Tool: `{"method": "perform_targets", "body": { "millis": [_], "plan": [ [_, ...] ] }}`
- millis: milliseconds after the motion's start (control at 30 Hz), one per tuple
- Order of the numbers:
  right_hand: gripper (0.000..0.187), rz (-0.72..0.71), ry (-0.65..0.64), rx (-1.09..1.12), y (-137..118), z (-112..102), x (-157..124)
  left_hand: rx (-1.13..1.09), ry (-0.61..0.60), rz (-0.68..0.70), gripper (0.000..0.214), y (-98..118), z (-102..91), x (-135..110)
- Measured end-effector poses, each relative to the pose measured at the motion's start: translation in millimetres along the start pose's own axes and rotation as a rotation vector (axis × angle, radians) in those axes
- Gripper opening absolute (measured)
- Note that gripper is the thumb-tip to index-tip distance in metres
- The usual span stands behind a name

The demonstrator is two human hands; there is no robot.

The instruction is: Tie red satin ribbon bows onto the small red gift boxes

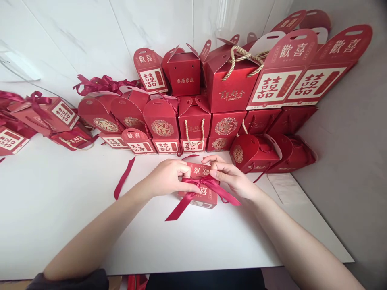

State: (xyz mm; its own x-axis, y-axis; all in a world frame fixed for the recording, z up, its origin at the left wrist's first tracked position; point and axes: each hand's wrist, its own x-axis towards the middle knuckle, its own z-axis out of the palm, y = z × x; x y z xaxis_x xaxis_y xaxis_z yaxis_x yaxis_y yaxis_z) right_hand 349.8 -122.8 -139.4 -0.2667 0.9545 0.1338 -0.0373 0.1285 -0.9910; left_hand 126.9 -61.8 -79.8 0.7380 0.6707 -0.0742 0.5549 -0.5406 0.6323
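Observation:
A small red gift box [208, 198] with pale lettering lies on the white table in front of me. Across its top a dark red ribbon [181, 206] is tied in a bow, with two tails hanging over the near side. My left hand [169, 177] pinches the bow's left loop between thumb and curled fingers. On the other side my right hand [231, 177] has thumb and index finger closed on the right loop, its other fingers loosely bent. Part of the box's top is hidden by the hands and ribbon.
A loose ribbon strip [124, 179] lies left of my hands. Behind stand stacked red gift boxes [160, 125], some with rope handles. Boxes with bows [45, 114] sit at the far left, near a ribbon pile [105, 85]. A grey wall [347, 161] bounds the right.

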Motion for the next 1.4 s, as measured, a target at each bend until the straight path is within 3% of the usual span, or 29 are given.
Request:
{"method": "perform_targets", "body": {
  "millis": [200, 333, 533, 833, 1100, 1267, 1400],
  "plan": [
    [0.033, 0.020, 0.042, 0.207, 7.5, 5.9, 3.6, 0.058, 0.003, 0.032, 0.059, -0.8, -0.3, 0.7],
    [0.035, 0.086, 0.085, 0.341, 8.7, 12.1, 3.7, -0.154, -0.078, -0.012, 0.057, -1.1, -4.3, -0.8],
    [0.035, -0.017, 0.011, 0.151, -1.3, 5.3, 1.1, -0.359, -0.216, 0.013, 0.041, -8.5, -9.5, -0.6],
    [0.038, -0.035, 0.001, 0.076, 5.6, -5.0, 1.3, -0.380, -0.256, -0.132, 0.041, -8.1, -9.2, -0.6],
    [0.040, -0.061, 0.004, 0.062, 11.6, -8.2, 3.2, -0.524, -0.297, -0.159, 0.039, -16.2, -4.9, 3.0],
    [0.041, -0.072, 0.006, 0.032, 11.5, -7.9, 3.8, -0.498, -0.287, -0.158, 0.044, -16.1, -5.9, 3.5],
    [0.017, -0.138, 0.106, -0.253, -12.3, -3.4, -4.5, -0.544, -0.306, -0.133, 0.033, -17.7, -9.0, 5.2]
  ]
}}
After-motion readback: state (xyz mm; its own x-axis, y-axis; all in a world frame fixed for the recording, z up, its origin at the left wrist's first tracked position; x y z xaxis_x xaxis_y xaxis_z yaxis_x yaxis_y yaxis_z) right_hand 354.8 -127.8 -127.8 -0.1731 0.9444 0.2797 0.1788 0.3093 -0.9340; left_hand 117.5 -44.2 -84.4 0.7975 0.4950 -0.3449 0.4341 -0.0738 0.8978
